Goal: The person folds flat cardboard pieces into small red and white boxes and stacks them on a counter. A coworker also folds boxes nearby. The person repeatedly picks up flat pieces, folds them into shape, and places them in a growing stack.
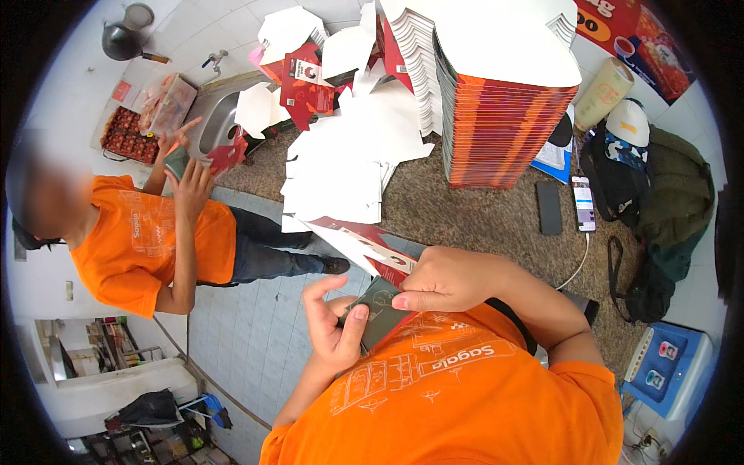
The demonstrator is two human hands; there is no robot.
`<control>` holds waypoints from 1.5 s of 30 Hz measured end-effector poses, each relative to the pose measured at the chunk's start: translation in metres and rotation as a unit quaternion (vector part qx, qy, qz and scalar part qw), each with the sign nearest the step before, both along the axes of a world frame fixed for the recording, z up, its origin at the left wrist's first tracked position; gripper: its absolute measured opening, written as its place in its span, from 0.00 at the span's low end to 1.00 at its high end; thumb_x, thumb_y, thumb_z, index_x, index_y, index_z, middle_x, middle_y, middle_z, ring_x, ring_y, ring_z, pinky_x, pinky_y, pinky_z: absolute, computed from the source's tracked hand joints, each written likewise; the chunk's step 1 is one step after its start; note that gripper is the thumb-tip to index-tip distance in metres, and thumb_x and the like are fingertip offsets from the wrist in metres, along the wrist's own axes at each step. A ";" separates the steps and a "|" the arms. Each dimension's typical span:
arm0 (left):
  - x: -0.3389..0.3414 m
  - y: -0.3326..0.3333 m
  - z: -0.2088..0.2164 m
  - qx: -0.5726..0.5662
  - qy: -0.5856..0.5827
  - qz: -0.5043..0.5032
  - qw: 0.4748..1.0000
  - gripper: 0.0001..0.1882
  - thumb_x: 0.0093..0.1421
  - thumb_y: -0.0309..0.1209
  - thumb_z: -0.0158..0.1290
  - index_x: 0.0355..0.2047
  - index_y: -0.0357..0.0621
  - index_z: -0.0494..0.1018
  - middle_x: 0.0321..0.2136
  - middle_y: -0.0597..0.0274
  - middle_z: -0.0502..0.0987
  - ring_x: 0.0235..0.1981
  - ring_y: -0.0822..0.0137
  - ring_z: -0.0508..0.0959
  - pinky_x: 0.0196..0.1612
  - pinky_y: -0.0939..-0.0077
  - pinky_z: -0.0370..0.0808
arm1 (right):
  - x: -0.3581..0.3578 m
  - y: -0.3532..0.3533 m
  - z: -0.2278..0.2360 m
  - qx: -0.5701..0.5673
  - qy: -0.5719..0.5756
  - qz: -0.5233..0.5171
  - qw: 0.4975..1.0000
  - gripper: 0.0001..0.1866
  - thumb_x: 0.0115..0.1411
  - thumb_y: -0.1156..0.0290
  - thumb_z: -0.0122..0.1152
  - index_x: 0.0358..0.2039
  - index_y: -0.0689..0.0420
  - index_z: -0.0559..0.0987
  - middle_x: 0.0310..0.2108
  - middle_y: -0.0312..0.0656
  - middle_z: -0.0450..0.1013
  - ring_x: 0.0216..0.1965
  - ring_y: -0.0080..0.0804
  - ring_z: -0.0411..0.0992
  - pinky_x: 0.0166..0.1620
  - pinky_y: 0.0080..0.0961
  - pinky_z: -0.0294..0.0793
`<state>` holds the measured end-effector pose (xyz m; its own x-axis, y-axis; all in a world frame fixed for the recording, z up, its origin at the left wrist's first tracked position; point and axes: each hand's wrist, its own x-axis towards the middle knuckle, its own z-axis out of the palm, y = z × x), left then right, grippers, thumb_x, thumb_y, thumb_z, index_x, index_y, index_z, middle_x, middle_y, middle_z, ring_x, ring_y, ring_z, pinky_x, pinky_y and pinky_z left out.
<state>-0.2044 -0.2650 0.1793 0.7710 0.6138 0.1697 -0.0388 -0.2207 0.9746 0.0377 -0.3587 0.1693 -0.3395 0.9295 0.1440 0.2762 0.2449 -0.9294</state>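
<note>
A partly folded cardboard food box (381, 308) is held close to my chest. Dark green, red and white panels of it show. My left hand (335, 319) pinches the dark green panel, thumb on top and index finger raised. With fingers curled, my right hand (451, 280) grips the box's right side, its thumb pressing the panel's edge. Beyond my hands lies a heap of white-sided boxes (337, 167) on the counter. To its right rises a tall stack of flat red and orange box blanks (508, 128).
At left, a co-worker in an orange shirt (167, 244) handles a similar box (177, 161). A sink (221, 124) and a tray of red food (128, 138) stand beyond. Two phones (549, 208), a bag (674, 186) and a blue-topped appliance (668, 360) are at right.
</note>
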 end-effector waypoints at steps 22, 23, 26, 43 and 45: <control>-0.021 0.014 -0.032 -0.250 -0.089 0.103 0.959 0.22 0.72 0.42 0.53 0.58 0.43 0.66 0.55 0.54 0.77 0.59 0.65 0.76 0.61 0.64 0.74 | -0.017 -0.015 -0.010 0.103 -0.021 -0.254 0.961 0.42 0.60 0.45 0.73 0.69 0.50 0.72 0.69 0.58 0.65 0.69 0.54 0.66 0.68 0.48 0.64; -0.022 0.017 -0.030 -0.216 -0.066 0.099 0.969 0.23 0.72 0.44 0.54 0.57 0.42 0.66 0.53 0.53 0.78 0.58 0.66 0.77 0.60 0.66 0.73 | -0.020 -0.015 -0.011 0.087 -0.015 -0.258 0.962 0.39 0.60 0.47 0.73 0.68 0.50 0.74 0.67 0.57 0.68 0.68 0.52 0.68 0.68 0.45 0.65; -0.018 0.021 -0.008 -0.120 -0.098 0.045 0.987 0.28 0.71 0.50 0.55 0.59 0.42 0.65 0.54 0.49 0.77 0.58 0.63 0.77 0.61 0.65 0.71 | -0.028 -0.020 -0.005 0.092 -0.078 -0.239 0.964 0.29 0.66 0.48 0.66 0.61 0.52 0.81 0.51 0.52 0.81 0.55 0.48 0.78 0.60 0.47 0.71; -0.023 -0.008 0.018 0.111 0.224 0.126 0.960 0.33 0.75 0.39 0.51 0.72 0.28 0.60 0.49 0.35 0.82 0.47 0.54 0.86 0.49 0.64 0.79 | -0.070 -0.016 -0.006 0.201 -0.246 -0.373 0.872 0.19 0.62 0.54 0.69 0.42 0.56 0.85 0.38 0.41 0.84 0.42 0.38 0.82 0.48 0.37 0.76; -0.025 -0.008 0.015 0.110 0.246 0.126 0.955 0.34 0.75 0.39 0.51 0.73 0.29 0.58 0.47 0.36 0.83 0.43 0.55 0.87 0.46 0.65 0.80 | -0.072 -0.017 -0.005 0.195 -0.244 -0.382 0.870 0.18 0.61 0.55 0.70 0.41 0.56 0.85 0.38 0.41 0.84 0.41 0.38 0.82 0.47 0.37 0.76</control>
